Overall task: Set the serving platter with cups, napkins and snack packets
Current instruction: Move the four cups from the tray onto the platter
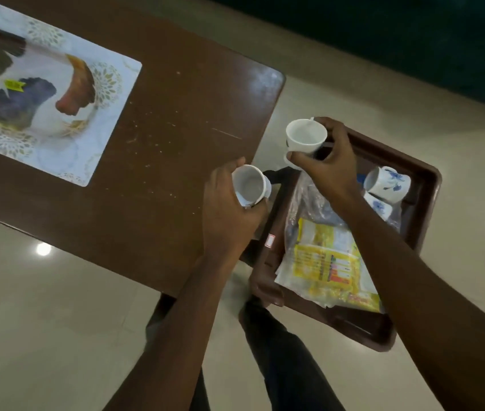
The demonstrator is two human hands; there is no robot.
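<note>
My left hand (229, 209) grips a white cup (250, 185) over the right edge of the brown table (158, 149). My right hand (327, 164) holds a second white cup (305, 137) above the far left corner of a dark brown tray (424, 179). Inside the tray two white cups with blue flowers (387, 183) lie on their sides at the far right. Yellow snack packets (330, 262) and clear plastic wrapping (309, 203) fill the tray's left and near part. No napkins are visible.
A printed placemat (42, 93) with a small yellow tag lies on the table's left part. The tray sits low beside the table's right end, over a pale tiled floor (57, 321). My legs (282, 351) are below. A dark surface (413, 40) runs along the far side.
</note>
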